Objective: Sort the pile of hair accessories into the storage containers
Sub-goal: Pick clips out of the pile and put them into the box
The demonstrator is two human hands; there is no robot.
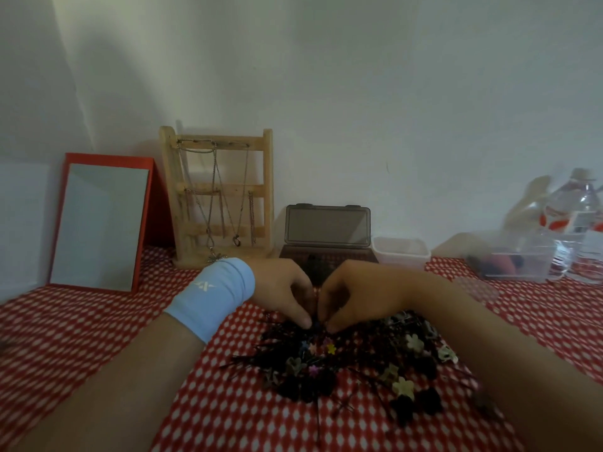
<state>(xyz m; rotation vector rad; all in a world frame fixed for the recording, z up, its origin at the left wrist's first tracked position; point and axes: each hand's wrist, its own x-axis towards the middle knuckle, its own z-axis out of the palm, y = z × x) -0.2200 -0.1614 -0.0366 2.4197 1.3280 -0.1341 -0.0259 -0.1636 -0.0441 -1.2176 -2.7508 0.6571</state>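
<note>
A dark pile of hair accessories (352, 363) lies on the red-and-white cloth in front of me: thin black pins, dark scrunchies and small flower-shaped clips. My left hand (284, 291), with a light blue wristband, and my right hand (355, 291) meet at the pile's far edge, fingertips pinched together on a small dark item (316, 325) that is too blurred to name. Behind the hands stands a brown box (326, 233) with its lid raised. A small white tub (401, 252) sits to its right, and a clear container (515, 262) with dark and red items further right.
A wooden jewellery rack (222, 194) with hanging chains stands at the back, and a red-framed mirror (101, 223) leans to its left. Clear water bottles (577, 223) stand at the far right. A white wall closes the back of the table.
</note>
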